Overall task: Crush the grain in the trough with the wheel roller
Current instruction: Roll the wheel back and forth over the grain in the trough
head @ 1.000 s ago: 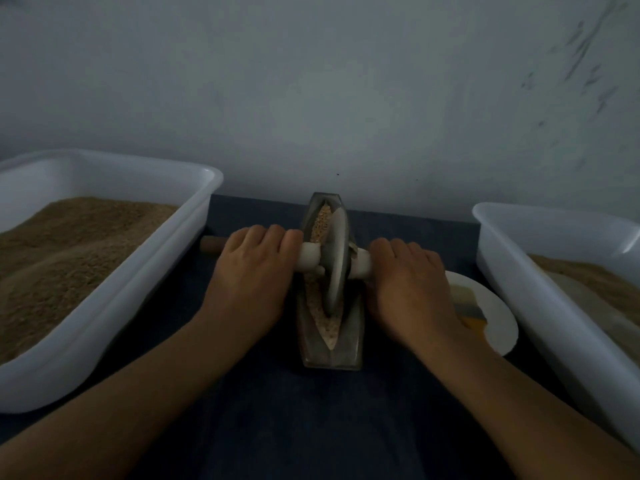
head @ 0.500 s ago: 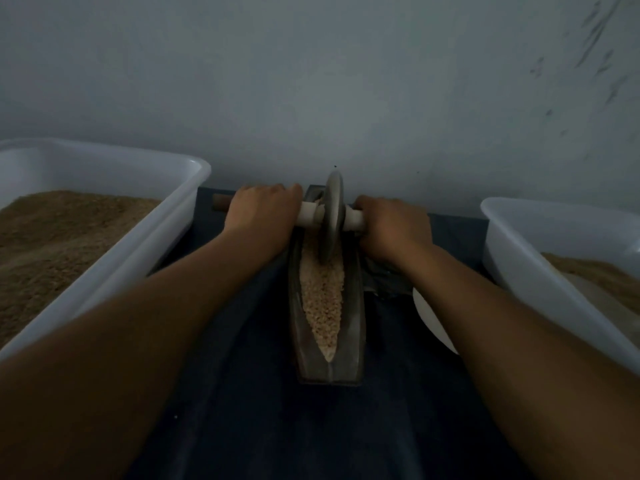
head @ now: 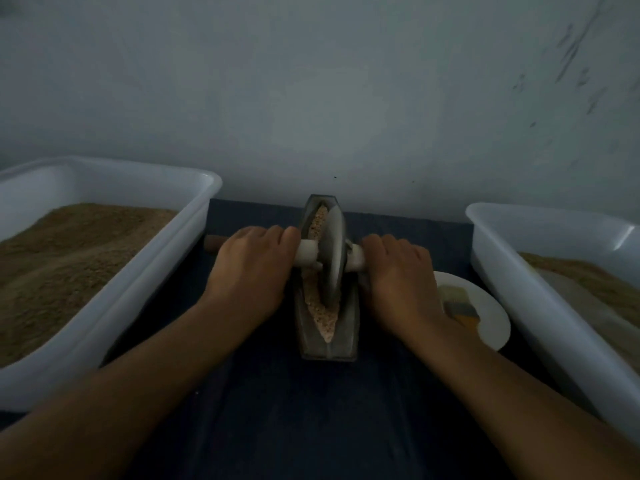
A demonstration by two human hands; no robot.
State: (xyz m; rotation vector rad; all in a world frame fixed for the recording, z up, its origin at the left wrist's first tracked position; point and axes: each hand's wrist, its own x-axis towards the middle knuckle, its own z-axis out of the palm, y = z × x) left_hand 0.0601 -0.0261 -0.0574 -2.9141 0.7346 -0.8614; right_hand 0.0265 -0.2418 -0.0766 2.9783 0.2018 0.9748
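Hands (head: 249,268) (head: 401,282) around wheel roller (head: 333,258) axle over grain-filled trough (head: 348,327).

Looks like a small grain-processing workshop, pretty dim and bare: scuffed grey wall (head: 346,98), a surface under dark blue cloth (head: 311,410), big white plastic tubs (head: 194,216) of ground meal at its left and right edges, and a manual metal grinding trough (head: 349,327) between them.

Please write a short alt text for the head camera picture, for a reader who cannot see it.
Two hands, left hand and right hand, grip the axle of a wheel roller standing in a narrow trough of grain. White tubs of brown meal stand on both sides.
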